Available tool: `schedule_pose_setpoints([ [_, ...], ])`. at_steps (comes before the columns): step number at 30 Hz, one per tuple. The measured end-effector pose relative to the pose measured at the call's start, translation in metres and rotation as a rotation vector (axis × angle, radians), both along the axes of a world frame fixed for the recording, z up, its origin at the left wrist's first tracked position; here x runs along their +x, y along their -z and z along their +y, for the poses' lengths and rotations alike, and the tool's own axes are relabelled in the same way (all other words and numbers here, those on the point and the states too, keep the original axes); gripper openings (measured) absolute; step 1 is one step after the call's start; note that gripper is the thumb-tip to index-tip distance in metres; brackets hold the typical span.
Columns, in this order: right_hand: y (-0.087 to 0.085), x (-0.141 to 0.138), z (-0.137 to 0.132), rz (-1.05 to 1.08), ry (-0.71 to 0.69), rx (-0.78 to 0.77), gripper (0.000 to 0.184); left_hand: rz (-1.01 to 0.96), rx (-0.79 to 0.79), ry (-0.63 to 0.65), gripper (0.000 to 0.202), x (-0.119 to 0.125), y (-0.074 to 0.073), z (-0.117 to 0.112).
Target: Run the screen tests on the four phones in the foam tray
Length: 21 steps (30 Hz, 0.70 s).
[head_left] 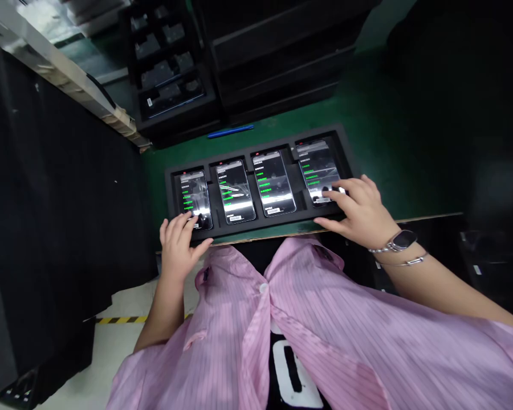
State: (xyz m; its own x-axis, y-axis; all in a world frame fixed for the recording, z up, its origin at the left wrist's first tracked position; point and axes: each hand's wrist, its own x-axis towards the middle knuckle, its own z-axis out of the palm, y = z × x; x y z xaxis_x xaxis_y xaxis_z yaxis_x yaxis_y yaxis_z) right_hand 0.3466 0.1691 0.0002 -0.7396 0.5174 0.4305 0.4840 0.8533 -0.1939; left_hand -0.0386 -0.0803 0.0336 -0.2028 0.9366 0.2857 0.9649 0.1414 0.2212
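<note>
Four lit phones [275, 182] lie in the black tray [248, 228] on your desk [380, 142]. Your left hand [179, 245] is spread at the leftmost phone [194, 196], your right hand [361, 213] spread at the rightmost phone [318, 171]; a slim blue stick [231, 131] lies beyond.

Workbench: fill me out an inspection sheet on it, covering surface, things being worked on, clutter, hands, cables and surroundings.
Surface: green benchtop, its near edge just in front of the person.
Things in work: four phones side by side in a black foam-like tray; all lit, with green lines showing.
Clutter: blue pen-like stick beyond the tray.
Hands: left hand, fingertips at the near end of the leftmost phone; right hand, fingertips at the near end of the rightmost; neither grips anything.
Cables: dark cord-like strip along the pale post; cannot tell whether it is a cable.
Surroundings: another tray with devices beyond, far left; black-and-yellow tape on the floor.
</note>
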Motion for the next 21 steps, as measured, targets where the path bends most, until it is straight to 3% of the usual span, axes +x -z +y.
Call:
schedule_pose_setpoints([
  [4, 0.005, -0.001, -0.003, -0.108, 0.023, 0.058, 0.064, 0.011, -0.059, 0.006, 0.052, -0.002, 0.008, 0.000],
  [9, 0.010, -0.006, -0.007, -0.153, 0.085, 0.089, 0.059, 0.036, -0.007, 0.010, 0.050, -0.005, 0.018, -0.001],
  [16, 0.022, -0.011, -0.005, 0.020, 0.090, 0.285, 0.063, 0.053, 0.056, -0.034, 0.051, 0.000, 0.024, 0.002],
  [21, 0.023, -0.015, -0.001, 0.030, 0.066, 0.382, 0.066, 0.055, 0.092, -0.041, 0.051, 0.000, 0.026, 0.005],
])
